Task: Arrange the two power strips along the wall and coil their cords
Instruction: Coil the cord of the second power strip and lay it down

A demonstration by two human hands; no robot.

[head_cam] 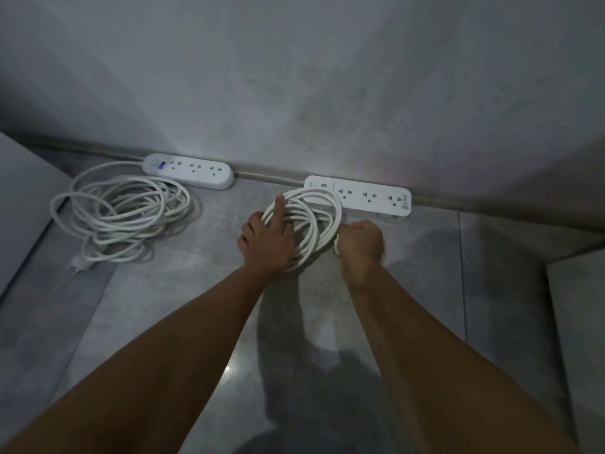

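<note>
**Power strips set along wall, one cord in hand**

Left power strip [189, 171] and right power strip [370, 196] flat on grey tiled floor [183, 290], against far wall [294, 93]. Right cord [307, 217] looped, gripped by left hand [266, 239], index straight, and right hand [360, 240], fingers curled. Left cord [121, 211] loosely coiled at left.

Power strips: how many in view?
2. The rounded power strip lies along the wall at left, loose cord beside it. The rectangular power strip lies along the wall at right, behind the coil gripped by left hand and right hand.
</note>
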